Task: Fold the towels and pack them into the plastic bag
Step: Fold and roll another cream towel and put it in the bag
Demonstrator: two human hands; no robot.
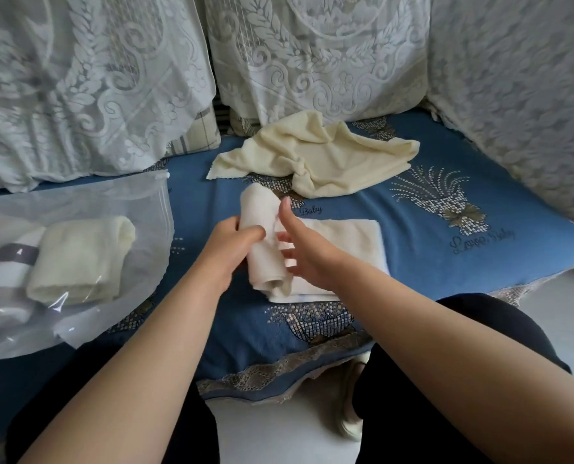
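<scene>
Blue sofa cushion [412,249], mid-seat: left hand [232,249] grips half-rolled white towel [265,236], right hand [307,252] open against it; keep roll tight, edges aligned, before plastic bag [138,202] at left edge.

Left hand [235,244] grips half-rolled white towel [265,242] mid-cushion; right hand [307,252], fingers straight, touches the roll. Crumpled cream towel [315,159] near blue cushion's [446,279] back edge. Plastic bag [88,209] at left edge holds rolled towel [81,259].
</scene>
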